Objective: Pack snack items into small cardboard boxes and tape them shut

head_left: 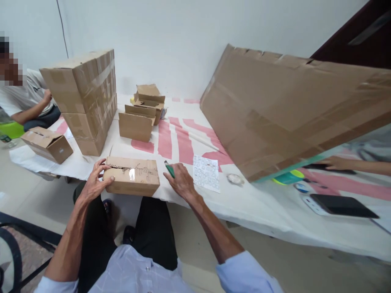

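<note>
A small cardboard box (pixel 131 173) lies at the table's front edge, its top seam partly slit at the left end and the torn line running along the top. My left hand (pixel 97 181) grips the box's left end, thumb on the near side of the top and fingers on the far side. My right hand (pixel 181 181) is just right of the box, apart from it, closed around a green utility knife (pixel 170 169) whose tip points up and left. A printed sheet of paper (pixel 206 174) lies beside that hand.
At left stand stacked taped boxes (pixel 94 89) and a loose box (pixel 47 144). Open boxes (pixel 137 124) stand behind. A large cardboard panel (pixel 284 110) leans at right, near a clear tape roll (pixel 235 179) and a phone (pixel 343 205). A person (pixel 33 93) sits far left; another person's arm (pixel 354 163) shows right.
</note>
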### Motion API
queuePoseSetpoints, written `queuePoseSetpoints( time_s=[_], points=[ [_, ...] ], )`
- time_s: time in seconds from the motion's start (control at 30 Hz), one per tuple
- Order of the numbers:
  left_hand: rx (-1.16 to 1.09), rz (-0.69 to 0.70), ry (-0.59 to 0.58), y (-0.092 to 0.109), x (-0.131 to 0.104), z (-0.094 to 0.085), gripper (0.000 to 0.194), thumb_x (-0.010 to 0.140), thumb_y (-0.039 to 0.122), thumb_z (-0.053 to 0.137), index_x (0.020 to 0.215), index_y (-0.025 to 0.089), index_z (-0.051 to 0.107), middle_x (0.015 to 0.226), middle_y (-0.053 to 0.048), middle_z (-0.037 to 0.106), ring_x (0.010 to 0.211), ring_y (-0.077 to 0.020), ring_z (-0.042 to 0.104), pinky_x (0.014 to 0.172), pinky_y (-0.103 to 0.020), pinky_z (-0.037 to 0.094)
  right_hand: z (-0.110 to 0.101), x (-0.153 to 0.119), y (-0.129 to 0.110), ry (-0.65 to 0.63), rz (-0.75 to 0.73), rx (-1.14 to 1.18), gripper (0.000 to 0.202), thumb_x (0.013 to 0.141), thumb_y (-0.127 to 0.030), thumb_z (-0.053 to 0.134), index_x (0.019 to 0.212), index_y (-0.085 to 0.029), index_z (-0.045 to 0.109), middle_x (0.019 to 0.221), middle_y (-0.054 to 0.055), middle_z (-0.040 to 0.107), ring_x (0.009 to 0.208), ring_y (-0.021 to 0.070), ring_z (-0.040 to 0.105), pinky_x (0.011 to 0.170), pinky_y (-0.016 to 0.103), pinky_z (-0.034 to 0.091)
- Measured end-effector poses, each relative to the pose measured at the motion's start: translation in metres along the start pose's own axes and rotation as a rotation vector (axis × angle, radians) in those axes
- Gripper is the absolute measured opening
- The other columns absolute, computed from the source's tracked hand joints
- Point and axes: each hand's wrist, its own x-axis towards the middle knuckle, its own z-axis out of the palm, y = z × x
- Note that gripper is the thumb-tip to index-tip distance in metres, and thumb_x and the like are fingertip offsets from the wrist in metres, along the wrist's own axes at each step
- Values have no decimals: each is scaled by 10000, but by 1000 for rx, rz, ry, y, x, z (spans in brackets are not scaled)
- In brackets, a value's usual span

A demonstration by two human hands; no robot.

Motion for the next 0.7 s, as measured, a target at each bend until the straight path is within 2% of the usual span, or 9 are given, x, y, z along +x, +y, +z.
queuePoseSetpoints(
  time_s=[0.13,0.27,0.4,0.5,0.57,0.63,0.7],
  points=[
    [-20,-6,36,-2,3,8,483,726,565,880,984,226,652,1722,-154,372,1598,-389,386,1216,-562,452,18,-9,33,-149,59,-240,149,917,-285,707,1051,-233,669,1044,120,636,980,301,590,788,410,541],
    [-109,-17,21,-7,5,11,492,670,541,913,901,215,626,1748,-153,354,1608,-384,378,1264,-539,409,26,-7,42,-160,83,-327,178,906,-198,659,1080,-229,684,1070,140,626,999,308,579,812,425,520],
    [-165,2,-26,-9,6,8,486,642,511,940,908,220,657,1676,-131,439,1565,-376,442,1271,-541,410,26,-4,45,-140,110,-328,265,901,-161,625,1148,-231,690,1038,136,633,1010,312,591,858,443,518],
    [-189,25,-41,-11,6,8,462,665,502,938,965,231,714,1631,-114,464,1567,-371,437,1256,-505,441,22,-3,41,-164,172,-301,273,930,-138,549,1150,-201,697,1025,145,646,1000,317,619,848,443,523],
    [-177,27,-39,-12,5,9,491,682,513,929,1054,246,751,1633,-109,461,1591,-375,400,1254,-491,444,15,2,34,-137,229,-242,303,953,-140,500,1174,-181,703,1057,151,656,978,310,646,826,431,532],
    [-159,19,-37,-12,4,10,534,697,536,917,1129,261,765,1637,-108,460,1613,-380,361,1263,-499,431,2,11,20,-51,241,-116,334,977,-173,471,1213,-172,707,1052,135,678,935,290,668,814,419,547],
    [-148,9,-39,-11,3,10,557,700,556,912,1155,268,767,1644,-110,453,1624,-386,335,1272,-515,415,-16,22,-2,-6,177,78,338,1014,-247,469,1232,-182,719,967,90,708,859,262,677,805,406,566]
  ],
)
